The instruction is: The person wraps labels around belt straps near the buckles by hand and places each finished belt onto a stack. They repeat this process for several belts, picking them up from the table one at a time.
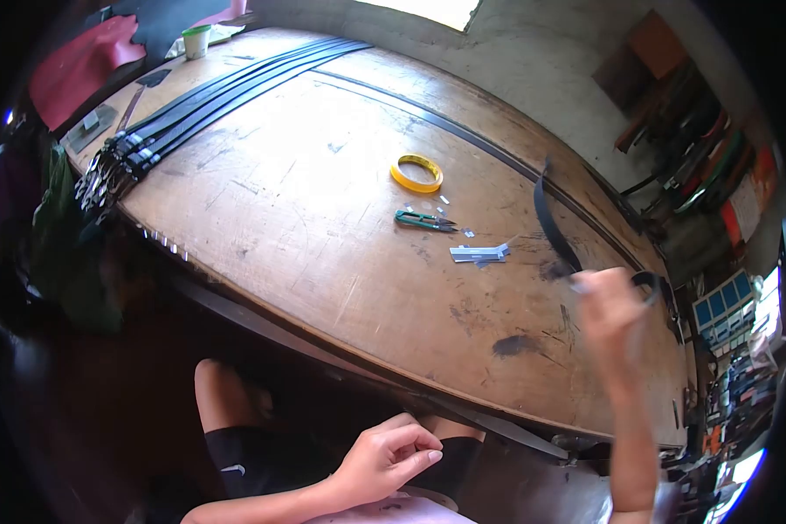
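strap (551, 223) in right fingers (580, 280)

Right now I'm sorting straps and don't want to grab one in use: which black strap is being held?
The strap curving out of the right hand; the bundled straps at the table's left lie unheld.

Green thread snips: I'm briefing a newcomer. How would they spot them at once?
On the wooden tabletop, find the yellow tape roll. Between it and the pale grey strip lie the thread snips, told from both by their green handles and dark pointed blades.
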Demonstrator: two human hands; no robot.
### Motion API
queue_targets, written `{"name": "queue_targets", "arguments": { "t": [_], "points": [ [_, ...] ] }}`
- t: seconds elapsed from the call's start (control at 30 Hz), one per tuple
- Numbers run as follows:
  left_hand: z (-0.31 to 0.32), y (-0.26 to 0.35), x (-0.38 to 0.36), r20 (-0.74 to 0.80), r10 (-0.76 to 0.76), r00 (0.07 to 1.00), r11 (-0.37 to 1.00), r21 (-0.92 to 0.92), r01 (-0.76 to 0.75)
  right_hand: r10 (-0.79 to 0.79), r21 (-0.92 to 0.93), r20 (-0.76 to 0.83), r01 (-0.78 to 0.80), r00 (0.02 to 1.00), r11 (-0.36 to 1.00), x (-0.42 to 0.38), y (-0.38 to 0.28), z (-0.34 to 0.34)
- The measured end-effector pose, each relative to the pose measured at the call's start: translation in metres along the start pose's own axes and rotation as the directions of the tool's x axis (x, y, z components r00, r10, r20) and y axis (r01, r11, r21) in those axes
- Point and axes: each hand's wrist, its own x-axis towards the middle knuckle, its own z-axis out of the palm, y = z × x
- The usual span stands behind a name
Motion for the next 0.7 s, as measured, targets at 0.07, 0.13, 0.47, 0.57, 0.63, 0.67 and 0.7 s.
{"name": "queue_targets", "arguments": {
  "t": [0.07,0.13,0.47,0.57,0.63,0.67,0.7],
  "points": [
    [-0.005,0.006,-0.002,-0.018,0.064,0.998,0.996,0.069,-0.063,-0.075,0.154,0.014,0.072,0.997,0.985,-0.009,-0.045,0.032],
    [-0.014,0.008,-0.008,-0.031,0.088,0.996,0.99,0.11,-0.084,-0.095,0.234,0.007,0.091,0.995,0.968,-0.025,-0.078,0.044],
    [-0.022,0.04,0.04,0.068,0.675,0.735,0.437,0.765,-0.473,0.244,0.445,0.083,-0.254,0.966,0.859,-0.058,-0.121,0.041],
    [-0.024,0.041,0.063,0.182,0.657,0.731,0.312,0.817,-0.484,0.333,0.489,0.108,-0.342,0.937,0.803,-0.059,-0.124,0.042],
    [-0.024,0.037,0.073,0.235,0.621,0.748,0.286,0.82,-0.495,0.41,0.524,0.13,-0.414,0.903,0.745,-0.058,-0.125,0.042],
    [-0.025,0.036,0.077,0.275,0.593,0.757,0.259,0.825,-0.502,0.424,0.525,0.134,-0.427,0.896,0.736,-0.058,-0.124,0.042],
    [-0.025,0.034,0.08,0.286,0.582,0.761,0.259,0.822,-0.507,0.433,0.54,0.146,-0.438,0.889,0.718,-0.058,-0.123,0.041]
  ]
}}
